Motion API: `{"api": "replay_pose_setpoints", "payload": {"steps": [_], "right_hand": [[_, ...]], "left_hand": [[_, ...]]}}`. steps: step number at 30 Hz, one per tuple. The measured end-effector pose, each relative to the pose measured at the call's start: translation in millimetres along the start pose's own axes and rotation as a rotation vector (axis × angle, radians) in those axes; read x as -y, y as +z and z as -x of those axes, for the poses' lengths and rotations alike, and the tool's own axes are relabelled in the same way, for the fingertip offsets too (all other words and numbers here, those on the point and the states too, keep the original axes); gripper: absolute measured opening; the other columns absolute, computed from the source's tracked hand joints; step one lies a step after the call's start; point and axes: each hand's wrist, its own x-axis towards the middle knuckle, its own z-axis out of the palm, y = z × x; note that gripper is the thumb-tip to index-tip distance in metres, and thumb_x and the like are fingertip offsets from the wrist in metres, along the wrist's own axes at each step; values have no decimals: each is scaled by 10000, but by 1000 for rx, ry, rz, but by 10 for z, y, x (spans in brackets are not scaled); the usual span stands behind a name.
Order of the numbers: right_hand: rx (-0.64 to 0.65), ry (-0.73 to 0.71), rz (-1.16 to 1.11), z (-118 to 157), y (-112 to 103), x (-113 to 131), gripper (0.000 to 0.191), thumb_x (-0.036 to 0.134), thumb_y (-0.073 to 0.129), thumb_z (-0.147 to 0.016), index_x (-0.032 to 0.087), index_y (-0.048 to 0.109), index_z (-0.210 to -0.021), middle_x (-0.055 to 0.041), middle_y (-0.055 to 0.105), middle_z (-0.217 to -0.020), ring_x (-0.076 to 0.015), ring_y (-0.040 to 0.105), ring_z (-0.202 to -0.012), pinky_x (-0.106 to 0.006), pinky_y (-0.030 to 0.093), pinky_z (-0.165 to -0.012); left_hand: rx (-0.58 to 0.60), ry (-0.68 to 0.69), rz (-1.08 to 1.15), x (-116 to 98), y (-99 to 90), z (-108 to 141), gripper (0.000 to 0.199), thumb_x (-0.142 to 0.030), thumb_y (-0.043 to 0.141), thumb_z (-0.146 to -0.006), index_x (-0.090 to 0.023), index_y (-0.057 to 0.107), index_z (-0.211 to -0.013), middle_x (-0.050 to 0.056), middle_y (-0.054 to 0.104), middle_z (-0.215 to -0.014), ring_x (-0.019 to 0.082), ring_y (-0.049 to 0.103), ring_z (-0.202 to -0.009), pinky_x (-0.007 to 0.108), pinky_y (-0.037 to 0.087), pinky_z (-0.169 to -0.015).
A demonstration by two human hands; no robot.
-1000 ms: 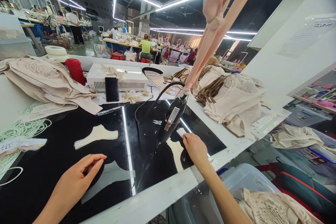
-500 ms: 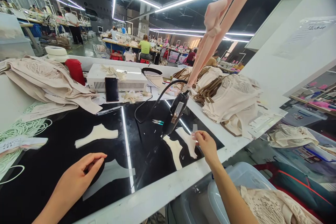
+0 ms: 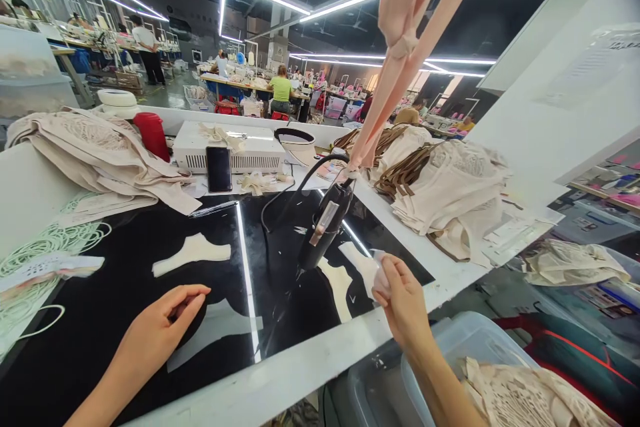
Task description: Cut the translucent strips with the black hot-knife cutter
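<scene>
My left hand [image 3: 150, 337] hovers over the left of the black work surface [image 3: 280, 320], fingers curled together, with nothing seen in them. Beside it lies a translucent curved sheet [image 3: 213, 337]. My right hand [image 3: 407, 303] pinches a small translucent film piece [image 3: 383, 273] near the front right edge. Just left of that hand are two cream fabric pieces [image 3: 337, 287], the nearer one partly under the shadow of a black hand-held tool [image 3: 325, 227]. The tool hangs tip-down from a knotted pink strap [image 3: 400, 47]. Another cream fabric cutout [image 3: 195, 252] lies farther left.
A white box unit [image 3: 230, 147], a phone [image 3: 219, 169] and a red cone [image 3: 151, 137] stand at the back. Beige garments [image 3: 445, 180] are piled right, more [image 3: 95, 153] left. Green cord [image 3: 60, 247] lies left. A clear bin [image 3: 480, 340] sits below the front edge.
My right hand has drawn slightly towards me and right, lifting the translucent film with it. The hanging tool has swung a little left, now covering part of the small snips. My left hand is nearly still.
</scene>
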Motion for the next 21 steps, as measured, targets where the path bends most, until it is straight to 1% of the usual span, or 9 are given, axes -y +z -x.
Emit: {"api": "replay_pose_setpoints", "payload": {"steps": [1,3,6,8,10,12,14,17,21], "right_hand": [[77,24,16,146,108,8,415,565,772,-798,217,613,-959,119,336,-563,-39,272,-447,-149,233,-395],[238,89,39,421,317,-8,424,581,773,-795,216,619,-946,126,315,-510,-44,246,-416,-171,206,-381],[552,185,113,736,598,-72,432,634,684,-855,218,608,-937,125,298,-486,-48,199,-412,-196,183,-391],[685,213,155,865,762,-115,459,676,626,-876,219,603,-914,119,279,-498,-53,180,-428,-209,169,-406],[742,216,185,946,905,-148,479,697,608,-875,219,610,-894,109,263,-516,-61,187,-445,-223,159,-423],[784,205,205,999,1020,-175,490,710,598,-872,220,614,-886,100,256,-537,-69,201,-461,-233,160,-441],[830,186,223,1043,1102,-201,487,708,587,-879,222,616,-880,89,273,-554,-76,221,-479,-237,168,-452],[890,158,265,1097,1168,-249,465,687,578,-897,224,615,-862,66,356,-575,-85,259,-505,-237,182,-456],[925,176,268,1124,1180,-319,471,687,569,-902,221,633,-887,55,403,-592,-80,271,-506,-233,175,-450]], "left_hand": [[10,0,32,-53,-9,8,501,-694,545,-860,-295,736,-1096,-1,724,-853,185,643,-685,266,502,-607],[44,-19,107,-186,-42,35,506,-671,539,-872,-254,736,-1081,-18,622,-655,171,573,-574,254,448,-532],[59,9,226,-407,-112,113,421,-582,573,-880,-222,752,-1007,1,636,-717,160,569,-612,243,441,-556],[97,43,258,-532,-152,193,362,-532,577,-908,-222,765,-927,19,668,-810,156,576,-662,240,451,-601],[190,92,290,-633,-171,294,344,-488,569,-934,-218,770,-863,25,675,-836,151,581,-699,236,455,-649],[340,100,370,-717,-166,406,366,-490,571,-944,-199,771,-849,30,664,-833,143,575,-712,232,452,-663],[445,23,501,-789,-139,509,368,-517,610,-922,-183,762,-909,25,636,-805,127,541,-674,221,418,-599],[446,-129,694,-862,-83,606,364,-537,686,-875,-184,702,-962,-17,563,-715,98,453,-588,203,358,-525],[393,-231,808,-869,-39,626,371,-530,750,-833,-178,637,-860,-43,513,-656,71,388,-526,197,338,-497]]}}
